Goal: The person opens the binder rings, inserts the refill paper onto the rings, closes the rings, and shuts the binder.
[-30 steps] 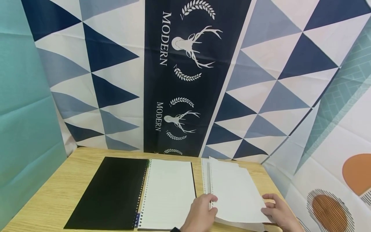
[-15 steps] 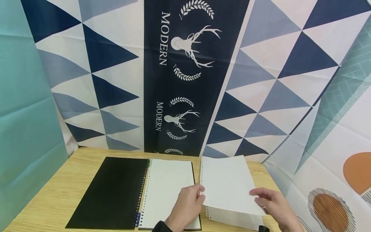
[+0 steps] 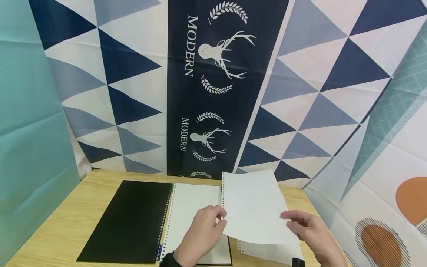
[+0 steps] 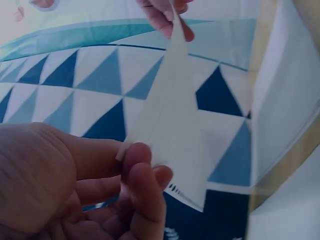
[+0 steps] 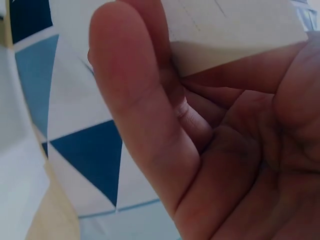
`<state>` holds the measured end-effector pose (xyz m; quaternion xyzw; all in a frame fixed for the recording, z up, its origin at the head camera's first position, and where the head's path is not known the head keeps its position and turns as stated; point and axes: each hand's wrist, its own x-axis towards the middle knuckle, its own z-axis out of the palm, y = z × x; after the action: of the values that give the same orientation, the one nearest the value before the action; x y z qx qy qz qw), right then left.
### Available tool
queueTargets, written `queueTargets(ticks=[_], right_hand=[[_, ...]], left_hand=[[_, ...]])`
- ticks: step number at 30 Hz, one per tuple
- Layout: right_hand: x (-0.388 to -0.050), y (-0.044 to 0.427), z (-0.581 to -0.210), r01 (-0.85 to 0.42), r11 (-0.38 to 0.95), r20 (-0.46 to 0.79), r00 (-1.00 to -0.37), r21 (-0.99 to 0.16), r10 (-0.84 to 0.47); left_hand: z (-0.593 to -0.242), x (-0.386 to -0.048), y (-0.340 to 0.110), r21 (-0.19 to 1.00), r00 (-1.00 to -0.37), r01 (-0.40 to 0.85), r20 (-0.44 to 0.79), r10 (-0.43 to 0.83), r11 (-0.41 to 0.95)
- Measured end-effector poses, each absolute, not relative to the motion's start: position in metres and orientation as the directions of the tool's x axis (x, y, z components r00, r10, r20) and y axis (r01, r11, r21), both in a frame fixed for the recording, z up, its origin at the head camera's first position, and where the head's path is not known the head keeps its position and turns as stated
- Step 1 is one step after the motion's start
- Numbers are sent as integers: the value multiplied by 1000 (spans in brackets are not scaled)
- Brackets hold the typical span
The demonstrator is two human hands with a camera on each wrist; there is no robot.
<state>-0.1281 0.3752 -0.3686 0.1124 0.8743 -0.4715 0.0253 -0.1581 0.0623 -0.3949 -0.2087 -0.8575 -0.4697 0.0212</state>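
Observation:
Raised above the table is a white punched sheet (image 3: 255, 207), its row of holes along the left edge. My left hand (image 3: 201, 231) pinches that holed edge between thumb and fingers, above the notebook's right page; the left wrist view shows the same pinch on the sheet (image 4: 167, 115). My right hand (image 3: 313, 231) pinches the opposite edge with thumb and fingers. Beneath and behind it lie more loose sheets (image 3: 270, 252) on the table. To the left, a spiral notebook lies open, with a black cover (image 3: 128, 222) and a white page (image 3: 193, 196).
The wooden table (image 3: 56, 226) runs back to a patterned cloth wall (image 3: 200, 89), with a teal cloth (image 3: 33, 122) on the left and a printed cloth (image 3: 377, 185) on the right. A small black object (image 3: 298, 262) shows at the bottom edge near my right wrist.
Both hands have moved left with the white sheet, lifting it off the loose sheets. Its left edge now overlaps the notebook's right side in the head view.

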Motion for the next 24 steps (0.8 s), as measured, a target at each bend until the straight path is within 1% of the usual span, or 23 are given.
queueTargets(ticks=[5, 12, 15, 20, 24], right_hand=[[-125, 362, -363, 189, 498, -123, -979, -846, 164], [-132, 327, -350, 106, 514, -44, -990, -852, 130], [-134, 312, -348, 88, 509, -37, -993, -857, 109], [-138, 291, -348, 71, 497, -39, -996, -865, 75], [-141, 279, -351, 24, 491, -21, -1000, -871, 11]], left_hand=[[-387, -153, 45, 795, -919, 365, 223, 325, 486], [-382, -153, 15, 726, -907, 416, 287, 309, 548], [-378, -152, 0, 717, -920, 387, 263, 289, 579], [-372, -150, -22, 740, -951, 295, 168, 259, 605], [-373, -151, -34, 725, -957, 279, 153, 248, 630]])
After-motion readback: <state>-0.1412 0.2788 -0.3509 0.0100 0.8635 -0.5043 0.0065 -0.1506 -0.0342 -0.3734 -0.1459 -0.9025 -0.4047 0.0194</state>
